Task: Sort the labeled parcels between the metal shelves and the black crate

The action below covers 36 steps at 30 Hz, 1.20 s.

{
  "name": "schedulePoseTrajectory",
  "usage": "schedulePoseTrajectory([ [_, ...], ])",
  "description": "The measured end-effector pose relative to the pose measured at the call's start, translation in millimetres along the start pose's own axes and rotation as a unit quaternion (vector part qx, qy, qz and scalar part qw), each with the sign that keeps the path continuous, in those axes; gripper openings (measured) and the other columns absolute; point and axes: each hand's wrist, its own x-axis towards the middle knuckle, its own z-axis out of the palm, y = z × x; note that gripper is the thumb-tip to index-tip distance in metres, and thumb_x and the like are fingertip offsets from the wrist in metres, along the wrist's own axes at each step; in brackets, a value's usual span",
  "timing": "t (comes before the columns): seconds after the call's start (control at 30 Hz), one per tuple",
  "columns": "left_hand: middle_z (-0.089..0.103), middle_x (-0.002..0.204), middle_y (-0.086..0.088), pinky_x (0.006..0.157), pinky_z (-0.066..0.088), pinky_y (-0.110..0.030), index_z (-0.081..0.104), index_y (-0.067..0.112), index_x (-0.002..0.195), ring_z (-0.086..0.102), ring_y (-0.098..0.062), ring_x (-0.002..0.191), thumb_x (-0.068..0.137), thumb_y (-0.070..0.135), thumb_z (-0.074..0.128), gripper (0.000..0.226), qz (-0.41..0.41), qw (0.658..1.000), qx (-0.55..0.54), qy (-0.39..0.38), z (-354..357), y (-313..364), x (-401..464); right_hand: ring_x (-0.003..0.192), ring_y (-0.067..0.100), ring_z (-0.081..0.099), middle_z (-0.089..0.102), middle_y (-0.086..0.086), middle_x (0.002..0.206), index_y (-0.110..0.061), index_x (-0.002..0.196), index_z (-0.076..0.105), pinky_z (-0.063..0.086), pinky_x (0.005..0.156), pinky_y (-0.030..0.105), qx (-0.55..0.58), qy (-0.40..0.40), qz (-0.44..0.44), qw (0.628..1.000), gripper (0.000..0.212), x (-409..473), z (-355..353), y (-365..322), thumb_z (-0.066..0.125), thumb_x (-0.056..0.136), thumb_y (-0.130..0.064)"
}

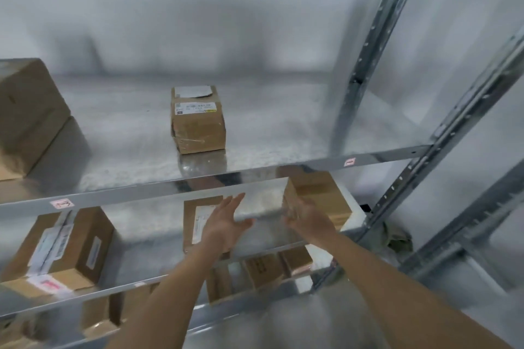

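Both hands, the left hand [226, 224] and right hand [307, 219], are held open and empty before the metal shelves [255, 173]. A small labeled parcel [197, 119] stands alone on the upper shelf. It should probably be gripped evenly from both sides.

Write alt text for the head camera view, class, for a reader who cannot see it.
Two open, empty hands, left hand and right hand, reach toward the middle metal shelf, between a flat labeled parcel and a brown box. A small labeled parcel sits alone on the shelf above.
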Motion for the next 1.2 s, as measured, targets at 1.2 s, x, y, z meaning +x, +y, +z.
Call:
schedulePoseTrajectory([
  [1.2,0.029,0.146,-0.002,0.092,0.038,-0.016,0.023,0.029,0.155,0.037,-0.011,0.117,0.074,0.008,0.081,0.102,-0.009,0.988,-0.149,-0.033,206,95,119,0.128,0.029,0.05,0.042,0.007,0.138,-0.032,0.16,0.011,0.052,0.104,0.047,0.038,0.008,0.127,0.991,0.128,95,-51,185,0.096,0.064,-0.038],
])
